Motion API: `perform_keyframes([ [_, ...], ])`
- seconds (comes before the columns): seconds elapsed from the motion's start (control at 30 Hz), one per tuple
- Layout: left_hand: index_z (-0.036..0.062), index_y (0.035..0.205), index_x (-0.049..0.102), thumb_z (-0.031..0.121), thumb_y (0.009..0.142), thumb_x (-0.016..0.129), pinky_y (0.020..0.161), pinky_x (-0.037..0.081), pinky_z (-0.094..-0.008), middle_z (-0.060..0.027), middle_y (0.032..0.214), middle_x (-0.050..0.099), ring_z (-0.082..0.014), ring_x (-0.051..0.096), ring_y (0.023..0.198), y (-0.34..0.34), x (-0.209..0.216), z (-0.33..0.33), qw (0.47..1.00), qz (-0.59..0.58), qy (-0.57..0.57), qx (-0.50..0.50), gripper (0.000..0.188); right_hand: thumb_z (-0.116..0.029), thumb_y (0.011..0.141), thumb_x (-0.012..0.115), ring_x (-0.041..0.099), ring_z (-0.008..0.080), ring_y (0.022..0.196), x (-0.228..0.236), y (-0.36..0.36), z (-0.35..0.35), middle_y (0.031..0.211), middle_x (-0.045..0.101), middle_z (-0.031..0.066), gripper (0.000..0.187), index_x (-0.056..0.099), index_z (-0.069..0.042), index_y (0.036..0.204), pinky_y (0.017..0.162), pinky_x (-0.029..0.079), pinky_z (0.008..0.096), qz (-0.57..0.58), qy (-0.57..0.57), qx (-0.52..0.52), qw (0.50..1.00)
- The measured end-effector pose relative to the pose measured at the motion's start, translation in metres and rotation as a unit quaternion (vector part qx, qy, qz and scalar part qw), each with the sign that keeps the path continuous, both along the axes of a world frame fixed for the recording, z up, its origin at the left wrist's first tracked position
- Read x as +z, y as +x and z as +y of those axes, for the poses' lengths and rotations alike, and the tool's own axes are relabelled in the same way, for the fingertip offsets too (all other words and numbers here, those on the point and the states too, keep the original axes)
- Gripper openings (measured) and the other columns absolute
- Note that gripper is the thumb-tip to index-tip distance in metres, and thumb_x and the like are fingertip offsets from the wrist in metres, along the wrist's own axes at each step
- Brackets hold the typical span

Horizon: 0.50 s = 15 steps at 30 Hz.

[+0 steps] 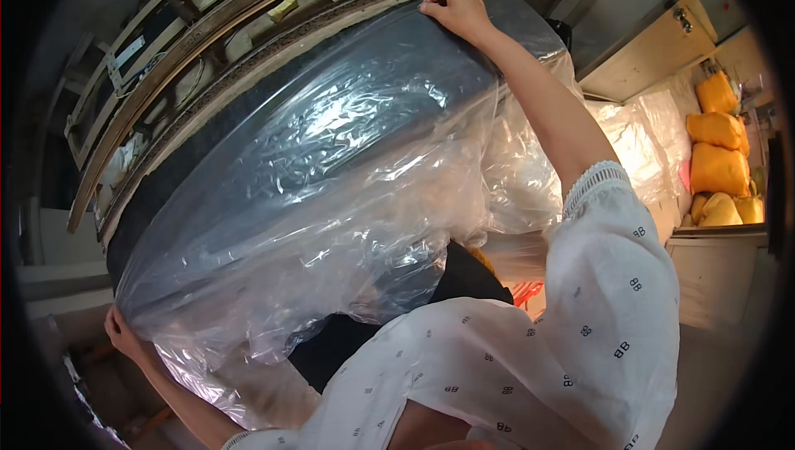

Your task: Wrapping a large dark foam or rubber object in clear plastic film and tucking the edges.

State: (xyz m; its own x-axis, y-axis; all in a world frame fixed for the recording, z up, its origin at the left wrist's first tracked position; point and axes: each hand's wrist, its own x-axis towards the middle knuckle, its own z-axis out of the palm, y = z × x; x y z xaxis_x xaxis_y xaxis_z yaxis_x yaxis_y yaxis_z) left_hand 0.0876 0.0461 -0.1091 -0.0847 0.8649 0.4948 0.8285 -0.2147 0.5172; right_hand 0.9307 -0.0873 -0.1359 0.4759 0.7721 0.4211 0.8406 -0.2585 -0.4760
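A large sheet of clear plastic film (356,152) lies over a dark work surface (137,239), glossy and wrinkled, and sags in folds down the near side. At the far left corner of the surface, my left hand (124,334) grips the film, which draws into tight creases toward the fingers. My right arm reaches across to the far right, where my right hand (460,15) pinches the film's far edge with curled fingers. Between the two hands the far edge runs in a long diagonal. The fingertips of the left hand are partly hidden.
A machine frame with a long curved-looking bar (207,36) borders the far side, with a small yellow piece (283,9) on it. More crumpled plastic (650,131) lies to the right. Several yellow bundles (716,168) are stacked by a wooden cabinet (650,48).
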Motion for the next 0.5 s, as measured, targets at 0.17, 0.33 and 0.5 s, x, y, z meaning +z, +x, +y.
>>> perform_keyframes([
  [0.17,0.0000,0.103,0.061,0.028,0.090,0.054,0.085,0.041,-0.0278,-0.0071,0.103,0.061,-0.0167,0.054,0.092,-0.057,0.060,-0.080,0.992,0.017,0.055,0.110,0.032,-0.031,0.075,0.064,0.061,0.0230,0.074,0.013,-0.052,-0.019,0.079,0.063,0.0081,0.025,0.067,-0.008,0.083,0.069,0.046,0.0326,-0.014,0.030,0.088,0.996],
  [0.33,0.0017,0.107,0.060,0.031,0.091,0.052,0.084,0.043,-0.0273,-0.0051,0.105,0.060,-0.0158,0.053,0.094,-0.054,0.075,-0.146,0.988,0.044,0.007,0.149,0.034,-0.031,0.075,0.065,0.060,0.0227,0.071,0.015,-0.056,-0.017,0.073,0.062,0.0080,0.025,0.066,-0.007,0.084,0.065,0.045,0.0326,0.025,0.019,0.084,0.996],
  [0.5,0.0051,0.106,0.060,0.031,0.092,0.051,0.080,0.043,-0.0240,-0.0026,0.103,0.059,-0.0131,0.053,0.092,-0.106,0.023,-0.183,0.987,-0.069,-0.046,0.136,0.031,-0.033,0.074,0.065,0.060,0.0242,0.076,0.011,-0.052,-0.009,0.078,0.062,0.0065,0.025,0.065,-0.010,0.083,0.070,0.044,0.0362,0.018,0.001,0.061,0.998],
])
